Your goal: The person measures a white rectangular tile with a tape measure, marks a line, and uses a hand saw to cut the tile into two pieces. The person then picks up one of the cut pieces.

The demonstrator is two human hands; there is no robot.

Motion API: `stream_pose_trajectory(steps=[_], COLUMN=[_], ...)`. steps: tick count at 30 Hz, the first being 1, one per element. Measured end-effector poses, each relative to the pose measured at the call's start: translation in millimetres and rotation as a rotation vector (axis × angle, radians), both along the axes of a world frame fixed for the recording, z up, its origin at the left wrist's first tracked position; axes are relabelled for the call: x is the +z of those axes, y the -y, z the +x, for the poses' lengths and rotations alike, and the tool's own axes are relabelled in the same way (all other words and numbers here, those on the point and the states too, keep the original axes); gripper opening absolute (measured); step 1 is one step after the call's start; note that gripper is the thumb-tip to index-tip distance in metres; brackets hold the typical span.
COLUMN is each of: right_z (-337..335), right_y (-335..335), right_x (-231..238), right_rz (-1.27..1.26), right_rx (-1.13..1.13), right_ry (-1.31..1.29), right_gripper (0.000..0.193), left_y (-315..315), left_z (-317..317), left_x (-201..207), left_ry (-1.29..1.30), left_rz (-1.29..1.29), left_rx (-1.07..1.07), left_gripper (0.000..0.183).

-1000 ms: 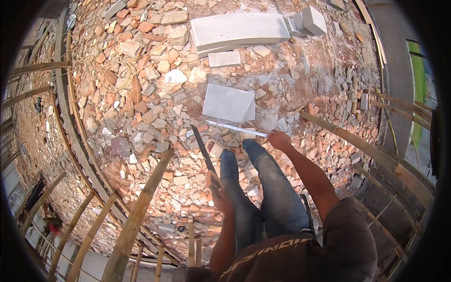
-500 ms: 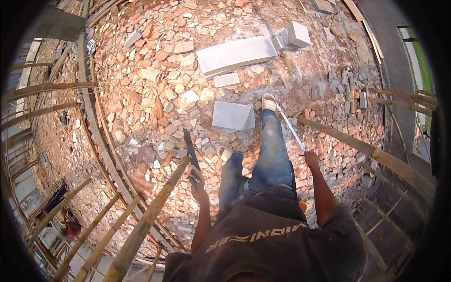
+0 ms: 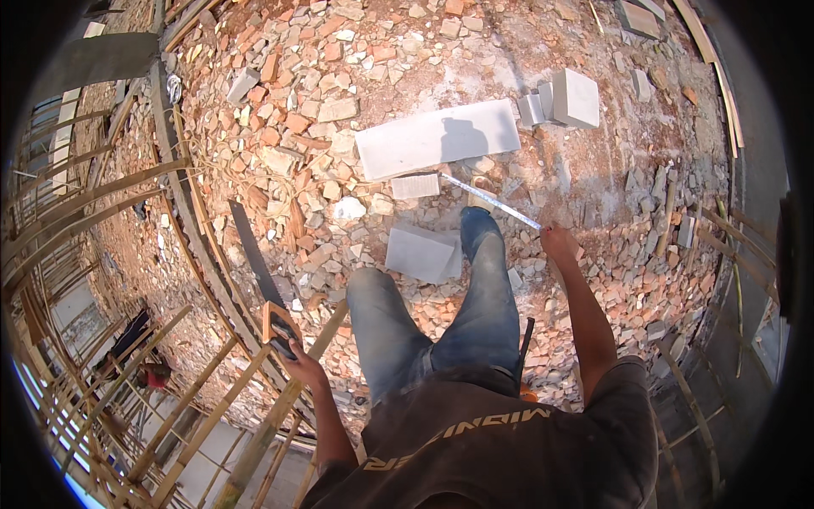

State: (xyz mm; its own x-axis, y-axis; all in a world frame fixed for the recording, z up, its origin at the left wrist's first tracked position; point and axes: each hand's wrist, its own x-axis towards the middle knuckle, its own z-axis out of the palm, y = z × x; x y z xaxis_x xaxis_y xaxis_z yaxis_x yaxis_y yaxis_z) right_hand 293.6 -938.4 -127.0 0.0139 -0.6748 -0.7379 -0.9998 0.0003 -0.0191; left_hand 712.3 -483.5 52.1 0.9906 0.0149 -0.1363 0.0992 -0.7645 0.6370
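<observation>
My left hand grips the wooden handle of a hand saw; its dark blade points up and away over the rubble. My right hand holds one end of a long pale metal ruler that slants up-left toward a small grey block piece. My legs in blue jeans stride forward, the right foot beside a grey block. A long grey slab lies farther ahead with my shadow on it.
Broken red bricks and rubble cover the ground. A grey cube block and smaller pieces lie at upper right. Bamboo scaffold poles ring the left and lower edges, with a drop below. More poles stand at right.
I have walked forward over the rubble. The saw has swung out to my left, the ruler has stayed in my right hand, and the grey slab is nearer.
</observation>
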Motion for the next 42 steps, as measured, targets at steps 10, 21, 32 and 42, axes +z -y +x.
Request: stream_pose_trajectory(steps=[10, 21, 32, 42], right_z=[213.0, 356.8, 314.2, 249.6], right_y=[121.3, 139.5, 126.0, 170.5], right_x=[-58.9, -258.6, -270.4, -299.4], right_rz=[0.142, 0.143, -0.060, -0.016], right_rx=[0.428, 0.709, 0.682, 0.554], right_ry=[-0.007, -0.026, 0.086, 0.066], right_gripper=[0.041, 0.034, 0.031, 0.046], left_y=[156.9, 229.8, 207.5, 199.5], left_z=[58.9, 187.3, 172.2, 167.7], left_x=[-54.0, -283.5, -310.2, -299.8], left_ry=[0.146, 0.372, 0.375, 0.485], left_rz=[0.043, 0.083, -0.163, -0.202], left_rx=[-0.176, -0.333, -0.107, -0.104], left_gripper=[0.041, 0.022, 0.033, 0.047])
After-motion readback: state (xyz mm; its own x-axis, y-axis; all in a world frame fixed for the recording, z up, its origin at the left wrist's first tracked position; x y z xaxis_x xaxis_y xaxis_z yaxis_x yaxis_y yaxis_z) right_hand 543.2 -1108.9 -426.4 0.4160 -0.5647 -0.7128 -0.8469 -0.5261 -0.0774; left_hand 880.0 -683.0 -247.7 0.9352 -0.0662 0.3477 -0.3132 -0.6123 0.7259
